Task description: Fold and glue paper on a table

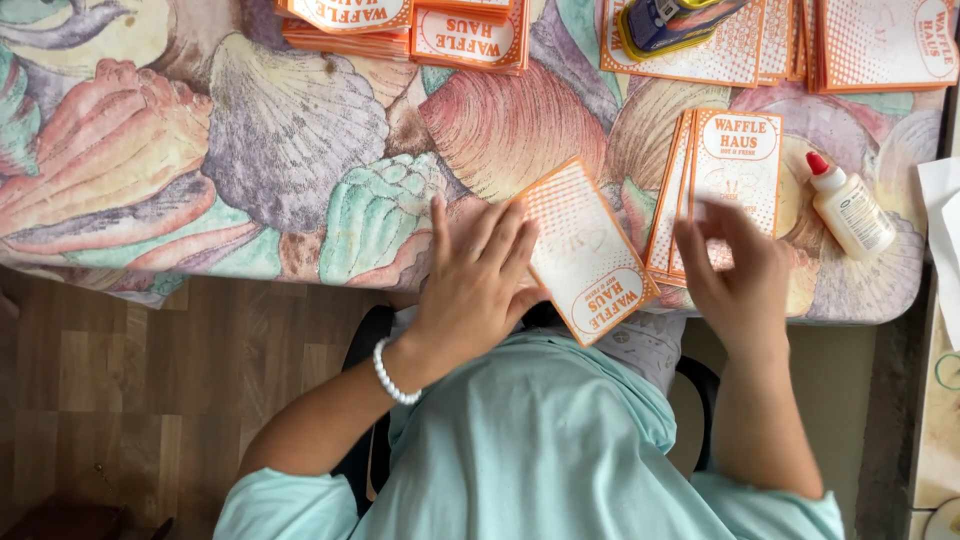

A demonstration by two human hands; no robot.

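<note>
My left hand (475, 290), with a white bead bracelet on the wrist, lies flat with fingers spread on the near end of an orange and white printed paper card (585, 250). The card lies tilted at the table's front edge and partly overhangs it. My right hand (735, 275) is blurred, its fingers loosely curled over the lower end of a small stack of the same cards (725, 165). I see nothing held in it. A small white glue bottle with a red cap (850, 210) lies just right of that stack.
More stacks of the cards lie along the far side at left (400, 25) and right (880, 45). A blue and yellow object (670, 22) rests on one stack. The tablecloth (250, 150) has a seashell print. White paper (945, 230) is at the right edge.
</note>
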